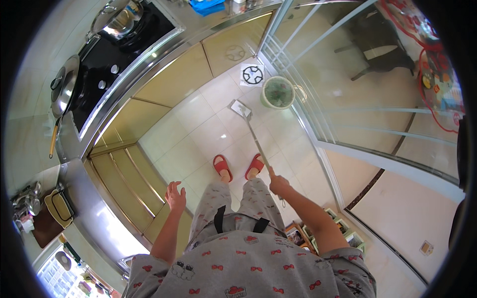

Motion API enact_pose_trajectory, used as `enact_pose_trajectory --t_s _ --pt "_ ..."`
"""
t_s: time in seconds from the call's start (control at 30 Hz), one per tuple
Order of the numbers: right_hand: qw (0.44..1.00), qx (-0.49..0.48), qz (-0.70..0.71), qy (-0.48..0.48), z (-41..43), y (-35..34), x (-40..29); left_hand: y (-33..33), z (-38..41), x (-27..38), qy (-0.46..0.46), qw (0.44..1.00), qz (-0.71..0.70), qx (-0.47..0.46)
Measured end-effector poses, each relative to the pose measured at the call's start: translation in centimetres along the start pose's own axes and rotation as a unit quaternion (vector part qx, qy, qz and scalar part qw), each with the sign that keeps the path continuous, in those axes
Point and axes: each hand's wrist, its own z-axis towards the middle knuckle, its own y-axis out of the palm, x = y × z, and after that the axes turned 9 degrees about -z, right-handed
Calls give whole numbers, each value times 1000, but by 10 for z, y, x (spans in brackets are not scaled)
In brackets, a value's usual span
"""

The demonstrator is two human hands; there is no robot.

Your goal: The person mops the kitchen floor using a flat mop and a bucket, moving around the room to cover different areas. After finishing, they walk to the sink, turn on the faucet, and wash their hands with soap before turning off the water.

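Note:
My right hand (278,184) grips the long handle (256,140) of a flat mop. Its white head (240,108) rests on the pale floor tiles (208,130), a short way in front of a green trash bin (278,93) with a bag inside. My left hand (175,196) hangs in the air beside the lower cabinets, fingers apart and nothing in it. Below, my feet stand in red slippers (223,167). Between the bin and the cabinets, a black pan-support ring (253,75) lies on a white sheet.
A gas stove (95,80) on the left counter carries a steel pot (118,22) and a lidded wok (65,89) whose handle juts out. Glass sliding doors (316,67) border the floor on the right. Storage baskets (352,238) stand by my right arm.

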Motion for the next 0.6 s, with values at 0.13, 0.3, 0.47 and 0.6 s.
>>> enact_pose_trajectory --t_s 0.13,0.3,0.47,0.6 --pt "999 35 -2 -36 34 -30 -20 5 -12 -9 -34 999 -8 7" --pt "998 4 -24 -60 64 -28 -72 16 -44 -23 -87 996 -21 26" --pt "997 -33 -2 -63 65 1 -83 36 -87 -31 -142 988 -35 47" --pt "989 -24 -82 -122 68 11 -110 50 -107 -29 -177 982 -46 50"
